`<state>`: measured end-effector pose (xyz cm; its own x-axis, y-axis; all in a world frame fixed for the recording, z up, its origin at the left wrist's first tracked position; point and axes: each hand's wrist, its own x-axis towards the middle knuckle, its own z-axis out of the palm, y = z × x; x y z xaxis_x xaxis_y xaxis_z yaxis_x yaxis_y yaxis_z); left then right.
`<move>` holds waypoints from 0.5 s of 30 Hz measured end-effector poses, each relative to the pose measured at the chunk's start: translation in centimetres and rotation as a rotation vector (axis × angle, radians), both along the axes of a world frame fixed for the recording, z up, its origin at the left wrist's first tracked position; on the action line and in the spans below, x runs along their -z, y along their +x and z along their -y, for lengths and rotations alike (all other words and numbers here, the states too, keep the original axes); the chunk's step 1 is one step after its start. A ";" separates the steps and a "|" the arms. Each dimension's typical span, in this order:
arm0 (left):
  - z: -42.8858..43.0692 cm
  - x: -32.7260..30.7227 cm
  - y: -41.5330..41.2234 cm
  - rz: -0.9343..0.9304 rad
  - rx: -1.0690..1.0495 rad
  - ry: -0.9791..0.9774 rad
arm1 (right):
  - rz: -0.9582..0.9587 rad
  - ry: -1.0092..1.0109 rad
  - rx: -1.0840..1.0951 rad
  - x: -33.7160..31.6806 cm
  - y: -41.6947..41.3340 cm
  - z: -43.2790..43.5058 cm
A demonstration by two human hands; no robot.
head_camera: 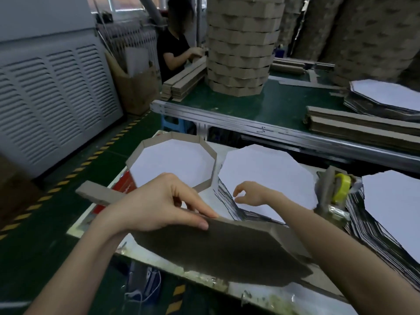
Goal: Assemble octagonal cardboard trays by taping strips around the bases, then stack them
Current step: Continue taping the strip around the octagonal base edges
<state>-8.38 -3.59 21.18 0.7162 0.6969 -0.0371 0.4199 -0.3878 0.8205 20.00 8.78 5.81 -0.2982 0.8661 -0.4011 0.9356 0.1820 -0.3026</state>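
A brown octagonal base [222,251] is being held tilted over the near edge of the white tabletop [150,258], its underside facing the camera. A cardboard strip [100,195] is being pinched against the base's upper edge by the left hand [156,205], thumb in front and fingers behind. The strip's run down the right side is being partly hidden by the right forearm. The right hand [250,194] is being held over a stack of white-faced bases [268,173], fingers loosely curled and gripping nothing; whether the top sheet is being touched cannot be told. A finished tray [172,162] is lying just left of that stack. A tape dispenser [336,192] with a yellow roll is standing between it and a second stack [395,208], which is being cut off by the frame's right edge.
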 end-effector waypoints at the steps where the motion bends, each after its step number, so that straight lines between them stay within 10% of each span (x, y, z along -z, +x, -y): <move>1: 0.1 0.0 0.0 0.007 -0.024 -0.009 | 0.031 0.008 -0.052 0.6 -0.4 -0.2; 15: 1.7 -0.7 1.1 0.058 -0.236 -0.093 | 0.147 0.016 -0.339 9.2 -2.6 0.5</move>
